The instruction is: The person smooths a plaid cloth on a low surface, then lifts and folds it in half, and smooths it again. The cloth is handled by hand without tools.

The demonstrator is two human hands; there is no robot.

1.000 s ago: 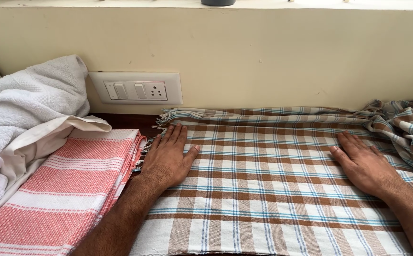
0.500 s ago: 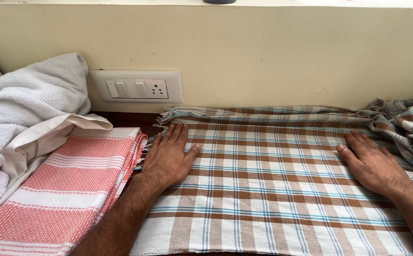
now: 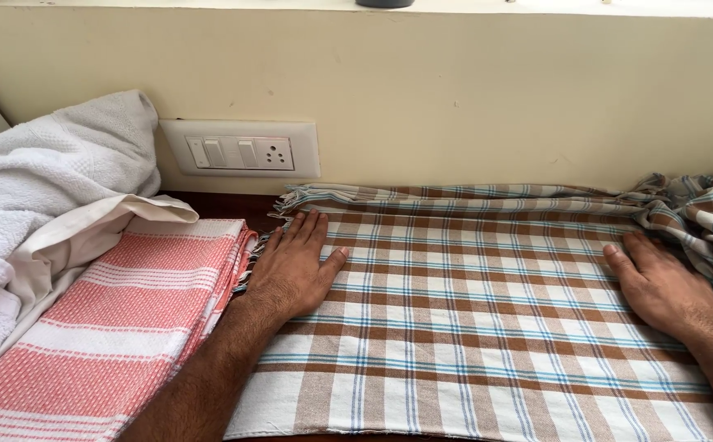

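palms of left hand (image 3: 295, 266) and right hand (image 3: 663, 282) lie open and flat, gripping nothing, on the checked cloth (image 3: 471, 327), likely soft, light, best pinched at corners.

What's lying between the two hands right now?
Only the flat brown-and-blue checked cloth: the head view shows nothing else on it between the left hand and the right hand, both pressed palm-down on it.

We face a cream wall (image 3: 471, 98) lit evenly by soft daylight. A white switch plate (image 3: 240, 151) with a socket sits low on it, above a strip of dark wooden table (image 3: 233, 203). A pale ledge (image 3: 536, 6) runs along the top.
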